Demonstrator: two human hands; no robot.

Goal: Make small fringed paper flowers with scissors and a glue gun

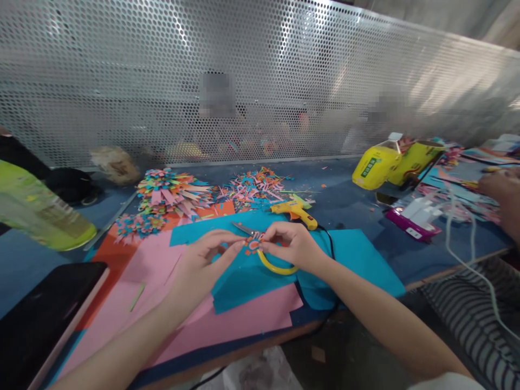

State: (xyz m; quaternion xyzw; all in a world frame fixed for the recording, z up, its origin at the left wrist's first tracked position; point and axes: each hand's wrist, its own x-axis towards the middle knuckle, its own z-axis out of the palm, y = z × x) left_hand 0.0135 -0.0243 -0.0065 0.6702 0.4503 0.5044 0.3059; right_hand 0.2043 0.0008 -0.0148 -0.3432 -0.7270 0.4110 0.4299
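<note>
Between the fingertips of my left hand [209, 260] and my right hand [296, 246] is a small orange and pink paper flower [253, 245]. Both hands pinch it from opposite sides, above the blue paper [239, 281]. A pair of scissors with a yellow handle [278, 269] lies on that paper under my right hand, its blades [242, 228] pointing away to the left. Just beyond my hands rests a yellow glue gun [296, 210], its black cord trailing to the right. Pink paper [158, 276] spreads beneath my left forearm.
Curled paper flowers [170, 192] and a heap of thin strips [258, 187] lie at the back. A green bottle [40, 206] and a black phone [49, 319] are left. Rightward are a yellow jug [376, 165], a purple box [412, 225] and another person's hand [501, 187]. A perforated metal screen [260, 65] stands behind.
</note>
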